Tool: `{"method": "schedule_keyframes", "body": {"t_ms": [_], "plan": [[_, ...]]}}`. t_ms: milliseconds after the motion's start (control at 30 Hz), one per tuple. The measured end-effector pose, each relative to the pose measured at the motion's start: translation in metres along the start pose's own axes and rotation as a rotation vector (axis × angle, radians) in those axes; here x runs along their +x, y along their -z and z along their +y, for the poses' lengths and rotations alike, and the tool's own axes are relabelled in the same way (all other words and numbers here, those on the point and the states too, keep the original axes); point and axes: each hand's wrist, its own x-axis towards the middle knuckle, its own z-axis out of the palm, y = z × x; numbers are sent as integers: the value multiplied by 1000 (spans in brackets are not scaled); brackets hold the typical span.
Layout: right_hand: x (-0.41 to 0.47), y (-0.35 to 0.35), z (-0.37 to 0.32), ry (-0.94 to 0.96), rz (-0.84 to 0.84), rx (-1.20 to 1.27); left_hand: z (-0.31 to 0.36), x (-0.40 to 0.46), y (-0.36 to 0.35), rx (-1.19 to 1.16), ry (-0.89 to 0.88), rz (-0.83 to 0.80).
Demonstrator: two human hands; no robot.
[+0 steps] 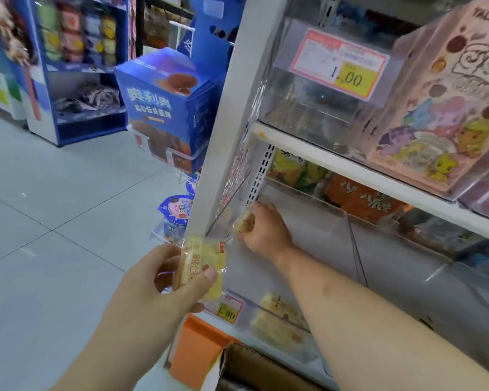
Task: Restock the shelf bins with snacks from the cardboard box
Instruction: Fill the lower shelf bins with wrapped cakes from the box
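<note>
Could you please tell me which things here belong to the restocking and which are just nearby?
Job: left hand with snack pack; right hand with snack in clear bin; cardboard box.
Nearby: blue box; pink box; price tag.

The cardboard box (254, 368) is cut off by the bottom edge of the frame. The pink carton (446, 103) runs off the right edge. The upper-left display's (76, 32) packets blur together.
</note>
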Motion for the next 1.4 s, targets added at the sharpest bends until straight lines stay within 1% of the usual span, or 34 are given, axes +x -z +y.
{"method": "schedule_keyframes", "body": {"t_ms": [100, 267, 467, 567, 667, 800, 867, 900, 933, 1000, 1033, 1067, 1133, 1233, 1400], "plan": [[0, -3, 9, 16, 16, 72, -1, 2, -2, -2, -11, 6], [-7, 0, 16, 51, 25, 68, -2, -2, 0, -1, -17, 2], [-14, 1, 12, -69, -129, -94, -5, -8, 3, 6, 17, -11], [-14, 5, 12, -94, -230, 20, -7, -6, 5, 10, 33, -9], [-17, 13, 15, -79, -282, 89, -5, -5, 3, 9, 36, -11], [-26, 31, 13, -88, -346, 122, -1, -6, 0, -7, 45, -16], [-32, 45, 11, -103, -345, 51, 1, -6, 1, -17, 45, -21], [-35, 52, 12, -92, -393, -5, 1, -6, 1, -17, 48, -24], [-39, 59, 12, -69, -503, -51, 1, -7, 2, -9, 53, -26], [-53, 73, 10, -41, -817, -104, 2, -9, 2, 17, 57, -30], [-61, 78, 9, -45, -931, -106, 3, -9, 2, 20, 57, -32], [-67, 83, 8, -54, -985, -90, 4, -11, 2, 19, 56, -33], [-74, 86, 5, -75, -981, -61, 6, -13, 2, 23, 52, -37], [-75, 83, 4, -53, -873, -41, 6, -15, 1, 35, 42, -45], [-65, 70, -1, -14, -513, 150, 9, -15, 3, 17, 33, -39]]}}
